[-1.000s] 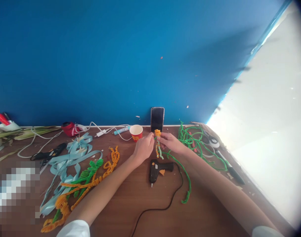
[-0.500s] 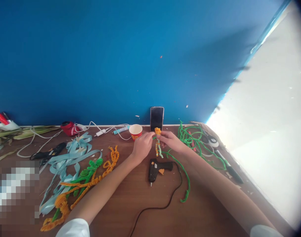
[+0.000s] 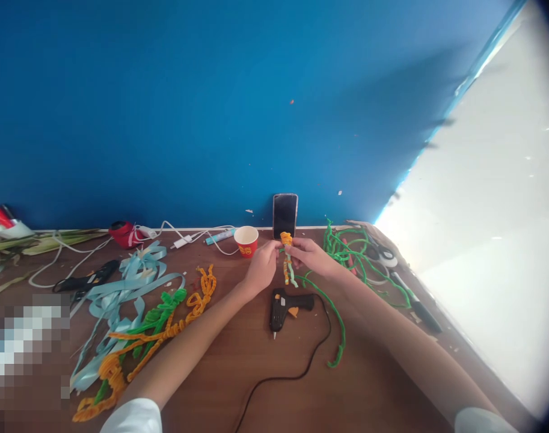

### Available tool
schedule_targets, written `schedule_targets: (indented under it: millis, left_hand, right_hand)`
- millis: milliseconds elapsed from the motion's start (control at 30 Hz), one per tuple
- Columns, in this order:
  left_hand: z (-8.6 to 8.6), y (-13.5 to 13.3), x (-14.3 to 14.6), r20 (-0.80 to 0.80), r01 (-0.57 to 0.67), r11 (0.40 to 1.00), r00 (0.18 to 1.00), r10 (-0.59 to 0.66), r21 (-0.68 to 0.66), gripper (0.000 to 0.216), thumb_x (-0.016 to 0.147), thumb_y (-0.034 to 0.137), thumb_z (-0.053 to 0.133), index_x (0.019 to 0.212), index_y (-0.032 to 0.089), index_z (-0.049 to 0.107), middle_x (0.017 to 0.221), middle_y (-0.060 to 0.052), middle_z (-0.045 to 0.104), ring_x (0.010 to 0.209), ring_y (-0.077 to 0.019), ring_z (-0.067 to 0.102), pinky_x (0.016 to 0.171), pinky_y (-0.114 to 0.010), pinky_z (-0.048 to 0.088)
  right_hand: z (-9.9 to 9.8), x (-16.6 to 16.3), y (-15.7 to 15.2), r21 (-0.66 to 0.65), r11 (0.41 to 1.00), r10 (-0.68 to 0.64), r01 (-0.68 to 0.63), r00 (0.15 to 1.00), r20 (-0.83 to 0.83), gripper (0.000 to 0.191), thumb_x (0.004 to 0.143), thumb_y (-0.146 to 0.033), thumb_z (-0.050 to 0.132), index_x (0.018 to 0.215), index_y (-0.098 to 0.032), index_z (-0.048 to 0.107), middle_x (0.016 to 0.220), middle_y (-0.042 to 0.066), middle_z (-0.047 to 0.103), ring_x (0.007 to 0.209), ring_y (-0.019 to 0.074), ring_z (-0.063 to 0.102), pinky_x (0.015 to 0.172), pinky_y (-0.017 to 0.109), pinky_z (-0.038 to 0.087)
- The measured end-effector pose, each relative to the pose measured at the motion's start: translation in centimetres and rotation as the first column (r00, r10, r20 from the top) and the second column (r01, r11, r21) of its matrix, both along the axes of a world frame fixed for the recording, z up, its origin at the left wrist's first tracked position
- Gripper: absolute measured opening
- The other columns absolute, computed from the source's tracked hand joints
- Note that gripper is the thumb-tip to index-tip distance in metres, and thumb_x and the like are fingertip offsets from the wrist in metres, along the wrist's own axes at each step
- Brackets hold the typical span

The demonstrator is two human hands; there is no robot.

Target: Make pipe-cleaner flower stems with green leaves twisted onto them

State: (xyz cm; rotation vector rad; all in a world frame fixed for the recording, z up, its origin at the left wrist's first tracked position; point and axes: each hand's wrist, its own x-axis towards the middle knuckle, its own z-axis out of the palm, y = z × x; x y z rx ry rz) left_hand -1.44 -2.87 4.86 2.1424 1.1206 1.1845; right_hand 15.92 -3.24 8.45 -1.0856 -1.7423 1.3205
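Both hands meet over the table's middle at a small pipe-cleaner piece (image 3: 286, 239). It has an orange wound top, with twisted orange and pale green strands hanging below. My left hand (image 3: 262, 264) is closed, its thumb and fingertips at the piece's left side. From the right, my right hand (image 3: 311, 255) pinches it just under the orange winding. The fingertips partly cover it. Below the hands lies a black glue gun (image 3: 285, 308), nozzle toward me. A green pipe cleaner (image 3: 335, 319) curves to its right.
Behind the hands, a phone (image 3: 285, 213) leans against the blue wall beside a red paper cup (image 3: 246, 243). Tangled green pipe cleaners (image 3: 346, 249) and scissors (image 3: 385, 255) lie right. Left are blue ribbon (image 3: 121, 288), orange pipe cleaners (image 3: 114, 373) and another black tool (image 3: 91, 278).
The view has shifted very slightly. Both hands keep their hold on the pipe-cleaner piece, with only tiny finger movement. Nothing on the table has moved.
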Motion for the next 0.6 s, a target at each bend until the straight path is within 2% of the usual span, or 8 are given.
schedule_targets:
  millis: [167,267,467,600]
  left_hand:
    - [1.3,-0.7,0.1,0.019,0.023,0.999,1.000,-0.022,-0.036,0.022,0.094,0.026,0.038,0.095,0.017,0.059,0.085,-0.004,0.063,0.075,-0.0147,0.057,0.071,-0.027,0.045]
    - [1.8,-1.1,0.1,0.044,0.036,0.997,0.999,-0.032,-0.074,0.028,0.095,0.036,0.037,0.092,0.017,0.059,0.082,-0.003,0.062,0.074,-0.0143,0.056,0.068,-0.026,0.044]
    - [1.3,-0.4,0.1,0.178,0.082,0.969,0.983,-0.041,-0.232,0.037,0.095,0.044,0.033,0.089,0.017,0.057,0.072,-0.001,0.056,0.064,-0.0126,0.056,0.061,-0.025,0.045]
    - [0.9,-0.1,0.2,0.259,0.140,0.956,0.963,-0.071,-0.259,0.037,0.096,0.044,0.032,0.093,0.017,0.056,0.073,-0.001,0.053,0.064,-0.0119,0.055,0.061,-0.025,0.046]
  right_hand:
    - [-0.8,0.3,0.5,-0.017,1.000,0.004,-0.004,1.000,0.009,0.044,0.082,-0.059,0.054,0.085,-0.016,0.056,0.055,-0.003,0.051,0.051,0.0102,0.049,0.051,0.023,0.037]
    - [-1.0,0.4,0.6,-0.008,1.000,0.030,-0.030,1.000,0.008,0.044,0.082,-0.059,0.054,0.089,-0.015,0.057,0.057,-0.003,0.052,0.051,0.0103,0.049,0.052,0.024,0.038]
    - [-0.7,0.7,0.5,0.039,0.998,0.055,-0.055,0.998,0.007,0.042,0.084,-0.057,0.053,0.091,-0.016,0.059,0.064,-0.002,0.056,0.056,0.0112,0.050,0.056,0.025,0.040]
    - [-0.4,0.7,0.4,0.044,0.997,0.061,-0.060,0.998,-0.010,0.039,0.085,-0.053,0.053,0.091,-0.016,0.059,0.066,-0.001,0.057,0.057,0.0113,0.051,0.058,0.026,0.041]
